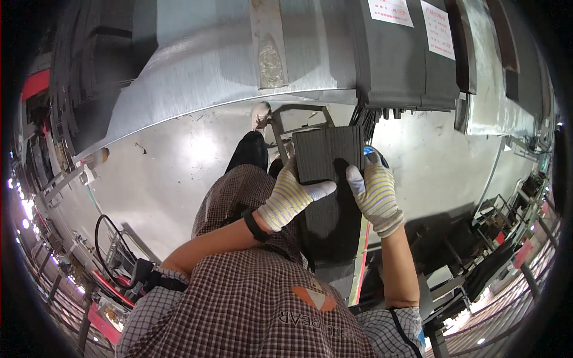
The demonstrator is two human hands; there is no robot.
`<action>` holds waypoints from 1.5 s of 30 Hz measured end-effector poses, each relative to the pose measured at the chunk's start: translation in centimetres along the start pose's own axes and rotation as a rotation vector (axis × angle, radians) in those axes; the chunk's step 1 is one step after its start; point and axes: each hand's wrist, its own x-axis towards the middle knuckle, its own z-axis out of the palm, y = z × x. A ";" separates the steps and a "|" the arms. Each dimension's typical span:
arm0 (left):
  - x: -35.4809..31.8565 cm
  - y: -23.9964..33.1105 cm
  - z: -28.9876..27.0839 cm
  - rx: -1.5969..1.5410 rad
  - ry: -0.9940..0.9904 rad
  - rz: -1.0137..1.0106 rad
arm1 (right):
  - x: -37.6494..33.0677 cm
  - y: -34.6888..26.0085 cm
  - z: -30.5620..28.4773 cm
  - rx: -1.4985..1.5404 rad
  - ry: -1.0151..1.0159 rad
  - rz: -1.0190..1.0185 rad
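Clasps a stack of thin dark-grey sheets (325, 152) from opposite sides with the striped-gloved left hand (287, 200) and striped-gloved right hand (378, 194), both clamped on it; holds it between the checked apron (239, 301) and the metal worktop (203, 74).

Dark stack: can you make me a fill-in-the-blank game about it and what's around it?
The left hand and right hand wear striped ____.
A black band circles the ____ wrist.
The dark stack is between ____ hands (a number).
White papers lie toward the picture's upper ____ corner.

Missing words: gloves; left; two; right.
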 end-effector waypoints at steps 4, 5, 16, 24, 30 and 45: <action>2.3 2.1 1.4 -0.080 -0.013 -0.057 | 1.0 0.6 0.5 -0.027 0.216 0.015; 3.1 2.7 1.5 -0.015 -0.027 0.047 | 1.3 0.7 0.0 0.014 0.149 0.026; -4.8 10.0 -0.5 0.440 -0.290 -0.092 | 0.3 -9.5 -12.8 -0.185 -0.317 -0.494; -1.5 8.3 -6.8 0.620 -0.236 -0.143 | 2.3 -1.4 -11.0 0.197 -0.094 -0.039; 5.5 -2.1 -8.7 0.088 -0.427 -0.199 | 2.5 1.7 -3.4 0.383 0.211 0.057; 17.8 -6.7 1.3 -0.146 -0.784 0.116 | -2.2 -8.5 5.1 0.035 0.454 0.346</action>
